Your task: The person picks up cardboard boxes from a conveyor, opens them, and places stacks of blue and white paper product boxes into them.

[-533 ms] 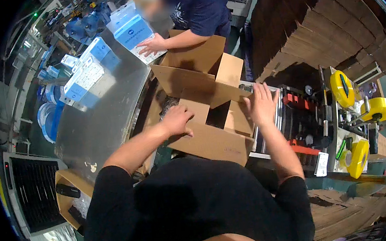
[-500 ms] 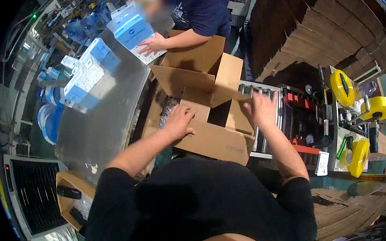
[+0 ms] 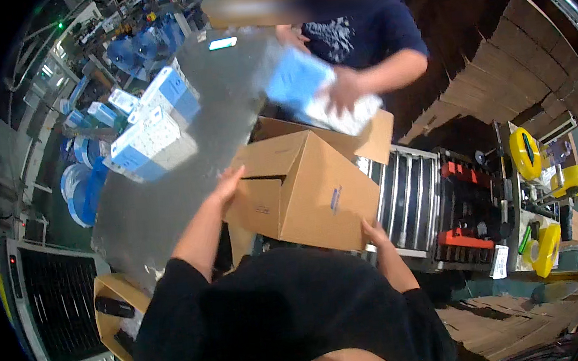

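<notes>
We are lifting a brown cardboard box [image 3: 304, 189] off the packing bench, our left hand [image 3: 228, 186] spread flat against its near left face and our right hand [image 3: 372, 231] cupped under its lower right corner, fingers hooked around the edge. The box is sitting tilted between us and the roller conveyor [image 3: 405, 197], its top flaps partly folded in (one seam is showing as a dark gap).

Across the bench a co-worker in a dark blue shirt [image 3: 358, 34] is pressing a blue-and-white package [image 3: 307, 85] down toward a second open carton [image 3: 368, 138] that is touching the far side of ours. More blue-and-white packages [image 3: 152, 131] are waiting on the metal table [image 3: 140, 223] to our left, and yellow tape rolls [image 3: 526, 154] are hanging on stands to the right.

To handle it well, we judge that both palms should be pressing inward evenly, with the right hand carrying the weight from below, so the loose flaps are not springing open as the box is turning.
</notes>
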{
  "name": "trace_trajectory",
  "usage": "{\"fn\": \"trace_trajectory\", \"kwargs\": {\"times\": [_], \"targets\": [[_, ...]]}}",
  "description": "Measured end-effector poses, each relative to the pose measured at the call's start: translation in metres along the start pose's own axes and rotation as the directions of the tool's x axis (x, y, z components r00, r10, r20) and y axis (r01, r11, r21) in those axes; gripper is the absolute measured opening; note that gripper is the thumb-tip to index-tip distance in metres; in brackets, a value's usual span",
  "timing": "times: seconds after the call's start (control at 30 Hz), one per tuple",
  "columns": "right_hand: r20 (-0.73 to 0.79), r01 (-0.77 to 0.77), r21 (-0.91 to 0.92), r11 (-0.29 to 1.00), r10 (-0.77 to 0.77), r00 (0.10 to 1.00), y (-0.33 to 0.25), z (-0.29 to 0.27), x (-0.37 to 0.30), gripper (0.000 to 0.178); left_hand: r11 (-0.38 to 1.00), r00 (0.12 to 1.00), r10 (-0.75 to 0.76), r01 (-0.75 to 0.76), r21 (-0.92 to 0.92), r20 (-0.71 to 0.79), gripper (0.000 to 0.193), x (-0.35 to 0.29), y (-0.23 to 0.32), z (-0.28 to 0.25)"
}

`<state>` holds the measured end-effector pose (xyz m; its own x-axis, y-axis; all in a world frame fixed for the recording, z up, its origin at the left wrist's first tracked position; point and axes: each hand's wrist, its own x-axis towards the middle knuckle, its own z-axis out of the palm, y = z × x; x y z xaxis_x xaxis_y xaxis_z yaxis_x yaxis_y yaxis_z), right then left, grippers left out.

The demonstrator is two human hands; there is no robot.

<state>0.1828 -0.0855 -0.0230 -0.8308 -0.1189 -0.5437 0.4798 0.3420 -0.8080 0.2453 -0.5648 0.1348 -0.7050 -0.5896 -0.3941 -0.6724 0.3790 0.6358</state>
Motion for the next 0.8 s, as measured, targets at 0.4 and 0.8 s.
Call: {"fn": "trace_trajectory", "kwargs": {"times": [0.4, 0.8], "targets": [[0.492, 0.366, 0.012, 0.93, -0.324, 0.808, -0.225, 0.009, -0.139, 0.078, 0.752, 0.808, -0.093, 0.44, -0.492, 0.581, 0.097, 0.021, -0.039, 0.034], [0.572, 0.579, -0.809, 0.102, -0.093, 0.815, -0.163, 0.179, -0.156, 0.029, 0.972, 0.979, 0.129, -0.094, -0.214, 0.155, 0.049, 0.074, -0.112, 0.027]]}}
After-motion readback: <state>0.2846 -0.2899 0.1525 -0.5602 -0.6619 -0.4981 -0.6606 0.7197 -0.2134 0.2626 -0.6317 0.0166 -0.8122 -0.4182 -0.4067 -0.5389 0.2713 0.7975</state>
